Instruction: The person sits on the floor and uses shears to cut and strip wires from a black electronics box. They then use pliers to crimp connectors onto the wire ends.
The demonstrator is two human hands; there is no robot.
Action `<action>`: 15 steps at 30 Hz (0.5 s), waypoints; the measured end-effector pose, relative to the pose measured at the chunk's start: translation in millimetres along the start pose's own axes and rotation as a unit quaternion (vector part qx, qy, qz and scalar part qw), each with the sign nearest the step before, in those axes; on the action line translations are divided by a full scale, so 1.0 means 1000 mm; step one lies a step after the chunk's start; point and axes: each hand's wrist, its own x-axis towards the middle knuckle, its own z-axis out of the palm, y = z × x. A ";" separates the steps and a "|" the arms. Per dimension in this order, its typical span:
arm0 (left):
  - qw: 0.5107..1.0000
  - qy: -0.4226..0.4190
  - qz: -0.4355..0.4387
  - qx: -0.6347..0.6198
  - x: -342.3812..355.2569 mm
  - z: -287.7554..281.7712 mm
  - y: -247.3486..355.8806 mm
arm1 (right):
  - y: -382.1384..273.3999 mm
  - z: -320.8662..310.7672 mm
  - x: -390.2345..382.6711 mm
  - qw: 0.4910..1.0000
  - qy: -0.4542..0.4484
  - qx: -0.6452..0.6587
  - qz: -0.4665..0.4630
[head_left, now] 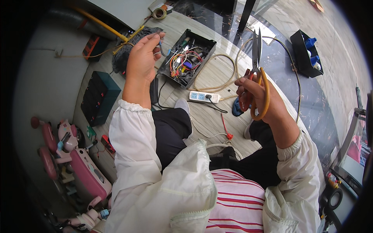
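Observation:
My left hand (145,58) is raised at the upper middle, fingers curled on a short, bent grey-blue wire (165,50). My right hand (252,93) grips large scissors (264,93) with yellow-orange handles, blades pointing up and slightly apart. Something red shows among those fingers, partly hidden. Between and beyond my hands lies a black open box (182,79) full of tools and tangled coloured wires (184,62). Below it sits a white power strip (198,97) with a black plug in it.
Hoses and cables (217,85) loop across the floor (206,124). Left are a green-and-black box (100,97), a pink child's vehicle (85,171) and a mop (118,62). A roll of tape (158,13) lies at top. A black bin with blue bottles (300,50) stands right.

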 end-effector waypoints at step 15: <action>1.000 -0.005 -0.011 -0.004 0.004 0.002 -0.001 | 0.005 -0.004 0.003 1.000 0.002 0.008 -0.013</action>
